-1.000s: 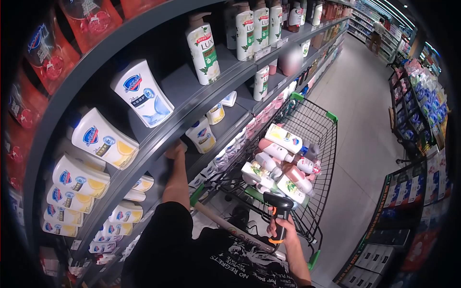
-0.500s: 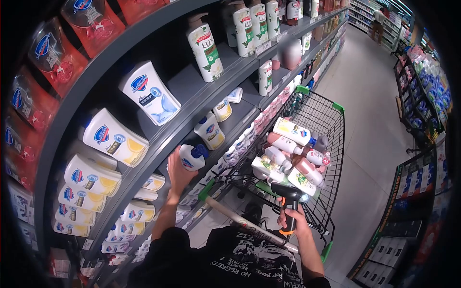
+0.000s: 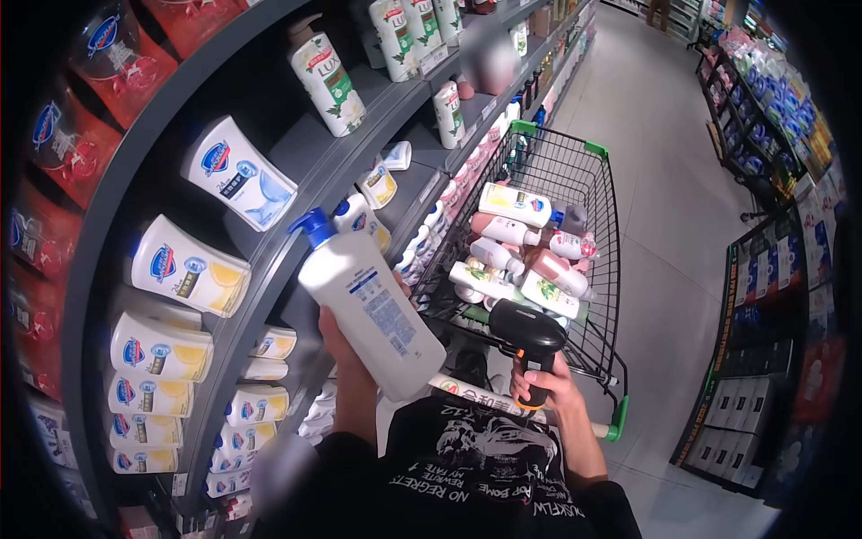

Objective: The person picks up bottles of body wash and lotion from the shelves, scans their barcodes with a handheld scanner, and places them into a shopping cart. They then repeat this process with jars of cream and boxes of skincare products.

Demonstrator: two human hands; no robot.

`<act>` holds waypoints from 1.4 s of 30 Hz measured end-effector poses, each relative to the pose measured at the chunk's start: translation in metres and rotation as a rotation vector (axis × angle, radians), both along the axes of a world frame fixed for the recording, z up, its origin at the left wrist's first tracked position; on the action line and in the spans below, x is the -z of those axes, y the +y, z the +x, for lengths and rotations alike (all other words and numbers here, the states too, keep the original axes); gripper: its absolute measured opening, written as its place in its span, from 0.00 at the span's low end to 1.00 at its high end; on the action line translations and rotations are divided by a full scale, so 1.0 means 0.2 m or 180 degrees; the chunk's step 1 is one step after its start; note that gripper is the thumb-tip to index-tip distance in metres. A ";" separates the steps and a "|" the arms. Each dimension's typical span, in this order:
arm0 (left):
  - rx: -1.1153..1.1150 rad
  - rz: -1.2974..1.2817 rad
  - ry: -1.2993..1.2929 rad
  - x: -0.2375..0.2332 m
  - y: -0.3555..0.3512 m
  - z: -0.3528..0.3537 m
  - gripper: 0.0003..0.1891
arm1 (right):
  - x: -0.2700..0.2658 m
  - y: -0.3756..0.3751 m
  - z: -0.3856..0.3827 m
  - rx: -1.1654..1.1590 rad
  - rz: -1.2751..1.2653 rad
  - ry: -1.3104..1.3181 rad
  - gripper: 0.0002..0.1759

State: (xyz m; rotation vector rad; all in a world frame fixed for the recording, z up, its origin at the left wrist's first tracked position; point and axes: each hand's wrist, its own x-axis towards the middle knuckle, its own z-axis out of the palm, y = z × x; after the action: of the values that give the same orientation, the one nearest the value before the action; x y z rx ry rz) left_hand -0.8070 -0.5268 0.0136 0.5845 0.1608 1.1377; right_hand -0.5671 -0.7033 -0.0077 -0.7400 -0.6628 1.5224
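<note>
My left hand (image 3: 346, 359) is wrapped round a large white pump bottle (image 3: 373, 314) with a blue pump top. The bottle leans to the left in front of the shelves, its blue-printed back label facing me. My right hand (image 3: 555, 388) grips a black barcode scanner (image 3: 528, 334) with orange trim by its handle, just above the cart handle (image 3: 467, 393). The scanner's front end is turned away from my view. Past it, several bottles, including a white one with a yellow label (image 3: 514, 203), lie in a heap inside the wire cart.
Grey shelves (image 3: 359, 148) run along my left with white soap bottles (image 3: 191, 267), red refill pouches (image 3: 72, 157) and LUX pump bottles (image 3: 328, 85). The aisle floor (image 3: 669, 189) stretches ahead on the right, bordered by display racks (image 3: 754, 126). A person's legs (image 3: 659, 13) show far off.
My left hand has drawn the pump bottle off the shelf towards me and turned its back label up. My right hand has tilted the scanner. The view has shifted somewhat.
</note>
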 end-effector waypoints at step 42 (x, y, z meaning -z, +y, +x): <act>0.0509 0.6253 0.4623 0.31 0.61 1.75 0.61 | 0.08 -0.34 0.06 0.2213 -0.0078 0.0445 0.18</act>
State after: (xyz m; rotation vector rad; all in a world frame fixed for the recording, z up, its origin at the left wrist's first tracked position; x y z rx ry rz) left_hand -0.4568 -0.4056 -0.0493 3.0215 0.1656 0.1082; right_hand -0.5549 -0.7704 -0.0246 -0.7700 -0.2355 0.9289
